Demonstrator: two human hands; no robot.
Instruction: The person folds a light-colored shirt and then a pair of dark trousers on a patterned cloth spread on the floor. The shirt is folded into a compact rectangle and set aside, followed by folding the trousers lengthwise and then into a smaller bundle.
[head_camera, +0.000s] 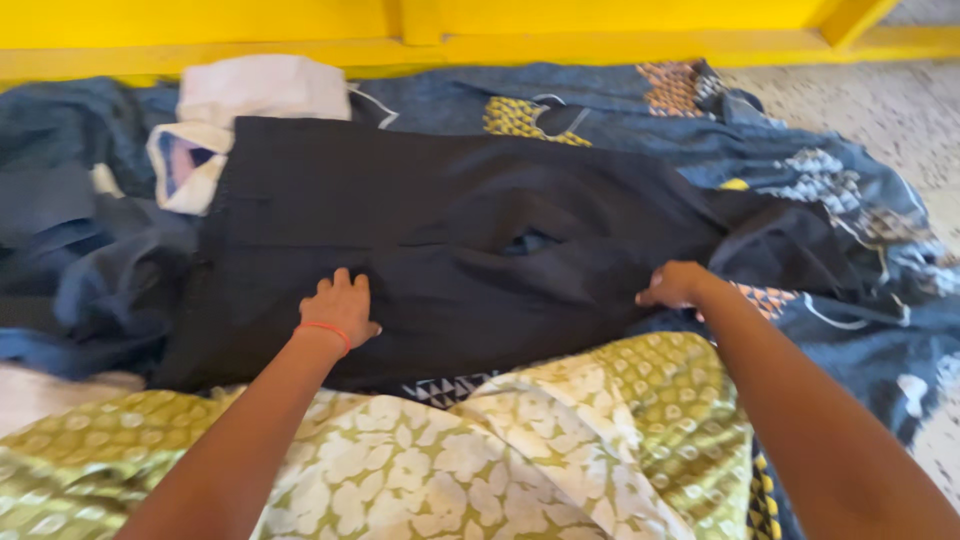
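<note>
Left hand (340, 305): lies flat, fingers spread, pressing the black cloth garment (440, 240) at lower centre-left; an orange band circles the wrist.
Right hand (677, 285): fingers curled, pinching the garment's right edge at centre right.
Black cloth garment: spread across the middle of the frame on a dark blue patterned sheet (850, 200).
White folded cloth (255, 95): upper left.
Green floral fabric (450, 460): bottom.

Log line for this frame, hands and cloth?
left hand: flat on black garment | right hand: gripping its edge | patterned blue sheet beneath
</note>
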